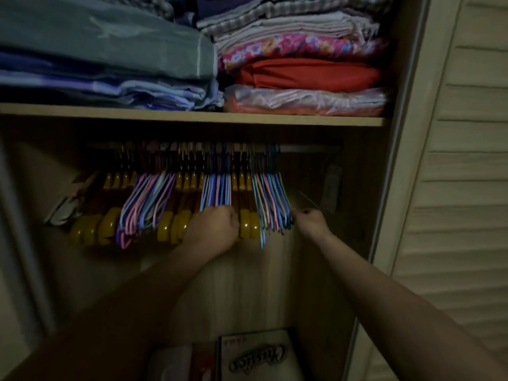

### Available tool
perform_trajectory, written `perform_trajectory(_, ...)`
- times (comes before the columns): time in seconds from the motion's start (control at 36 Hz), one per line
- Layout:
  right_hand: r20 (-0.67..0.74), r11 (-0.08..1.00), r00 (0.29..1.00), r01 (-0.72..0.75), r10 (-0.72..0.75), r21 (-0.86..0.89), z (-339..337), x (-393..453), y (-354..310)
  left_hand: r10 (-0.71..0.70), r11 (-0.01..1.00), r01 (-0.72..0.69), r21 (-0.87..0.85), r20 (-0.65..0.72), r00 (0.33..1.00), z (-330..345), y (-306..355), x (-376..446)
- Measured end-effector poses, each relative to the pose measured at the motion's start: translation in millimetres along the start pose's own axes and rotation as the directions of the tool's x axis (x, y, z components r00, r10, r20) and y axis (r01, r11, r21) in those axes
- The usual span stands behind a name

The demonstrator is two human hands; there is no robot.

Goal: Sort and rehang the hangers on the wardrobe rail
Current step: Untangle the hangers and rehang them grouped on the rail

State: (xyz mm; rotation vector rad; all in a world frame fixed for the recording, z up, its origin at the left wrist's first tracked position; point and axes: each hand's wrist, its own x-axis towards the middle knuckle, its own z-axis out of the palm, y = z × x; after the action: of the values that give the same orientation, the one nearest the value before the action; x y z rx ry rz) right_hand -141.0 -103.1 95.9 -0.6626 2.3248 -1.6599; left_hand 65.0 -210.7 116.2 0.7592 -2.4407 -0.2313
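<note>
A metal rail point(310, 148) runs under the shelf, crowded with hangers. Thick yellow-brown hangers point(110, 224) alternate with bundles of thin blue, pink and purple wire hangers point(148, 199). My left hand point(214, 226) grips the lower ends of a blue wire bundle point(217, 191) in the middle. My right hand point(309, 221) pinches the bottom of the rightmost wire bundle point(272, 199), beside a thin dark hanger point(310, 200) that slants off to the right. The rail's right end is bare.
A wooden shelf point(192, 115) above carries stacks of folded fabric point(302, 70). A louvred door point(467, 160) stands at the right. On the wardrobe floor lie a white box with lettering point(258, 358) and a pale bag point(170, 364). The light is dim.
</note>
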Motion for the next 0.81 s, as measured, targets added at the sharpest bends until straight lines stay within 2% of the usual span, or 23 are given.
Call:
perform_trajectory(0.11, 0.024, 0.997, 0.997, -0.07, 0.069, 0.039, -3, -11, -4, -0.027, 1.0, 0.027, 0.01, -0.005, 1.0, -1, -4, -15)
perform_trajectory(0.33, 0.053, 0.991, 0.998, -0.053, 0.047, 0.119, -5, -2, -20, -0.055, 0.998, 0.055, 0.0, -0.005, 0.998, -15, -5, -17)
perform_trajectory(0.53, 0.1, 0.992, 0.992, -0.081, 0.071, 0.1, -3, 10, -25, -0.072, 0.997, 0.072, -0.001, -0.092, 0.993, -35, 9, -11)
perform_trajectory(0.64, 0.09, 0.997, 0.995, -0.038, 0.032, 0.061, -4, 23, -23, -0.074, 0.997, 0.069, -0.046, -0.096, 0.993, -34, 12, -12)
perform_trajectory(0.81, -0.012, 1.0, 1.0, 0.004, -0.004, -0.016, -9, 35, -17, -0.073, 0.997, 0.07, -0.046, -0.069, 0.995, -29, 11, -11)
